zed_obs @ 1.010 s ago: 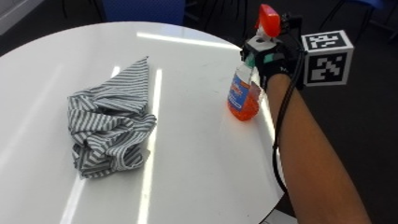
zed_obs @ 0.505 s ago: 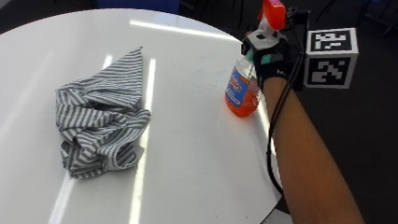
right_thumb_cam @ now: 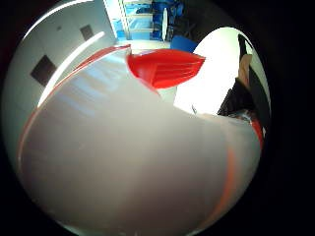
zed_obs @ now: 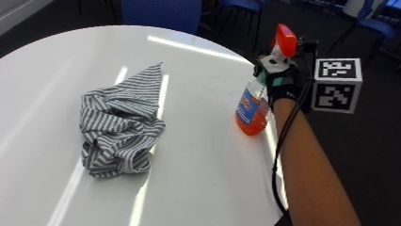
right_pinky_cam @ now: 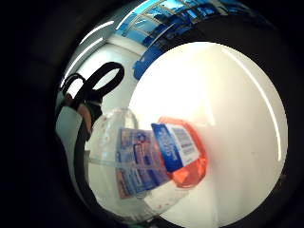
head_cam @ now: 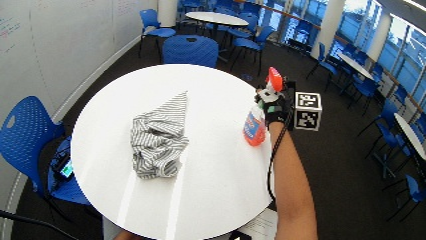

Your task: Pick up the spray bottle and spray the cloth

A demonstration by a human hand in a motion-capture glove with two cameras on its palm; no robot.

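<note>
A spray bottle [zed_obs: 252, 110] with orange liquid, a blue label and an orange-red spray head stands upright near the right edge of the round white table [zed_obs: 206, 160]. My gloved right hand [zed_obs: 281, 80] grips its neck just below the head, with the forearm reaching in from the near right. In the little finger side palm view the bottle's body [right_pinky_cam: 156, 161] fills the middle, over the table top. The thumb side palm view shows the red spray head [right_thumb_cam: 165, 66] close up. A crumpled grey-and-white striped cloth [zed_obs: 119, 125] lies left of the bottle, well apart from it.
The table's edge runs right beside the bottle and under my forearm. A blue chair [zed_obs: 163, 14] stands behind the far side of the table, and another blue chair [head_cam: 26, 130] at its left. Bare table top lies between cloth and bottle.
The outside camera has shifted, so the whole picture moved. My hand stays on the bottle's neck, and bottle and cloth keep their places on the table.
</note>
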